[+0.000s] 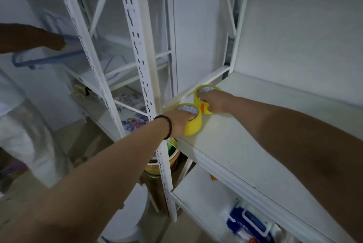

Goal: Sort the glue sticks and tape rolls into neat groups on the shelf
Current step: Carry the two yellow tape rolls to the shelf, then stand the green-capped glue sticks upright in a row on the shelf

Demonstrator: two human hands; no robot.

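Two yellow tape rolls lie flat side by side at the left end of the white shelf (245, 134). My left hand (179, 123) grips the nearer tape roll (193, 127), fingers hooked into its core. My right hand (215, 103) holds the farther tape roll (198, 98) the same way, fingers inside the ring. The two rolls touch each other near the shelf's left edge. No glue sticks show on this shelf.
A white perforated upright post (141, 69) stands just left of the rolls. More tape rolls (169, 156) sit stacked below the shelf. Blue packages (249, 223) lie on the lower shelf. Another person's arm (33, 38) reaches over a blue-rimmed bin (49, 59) at left.
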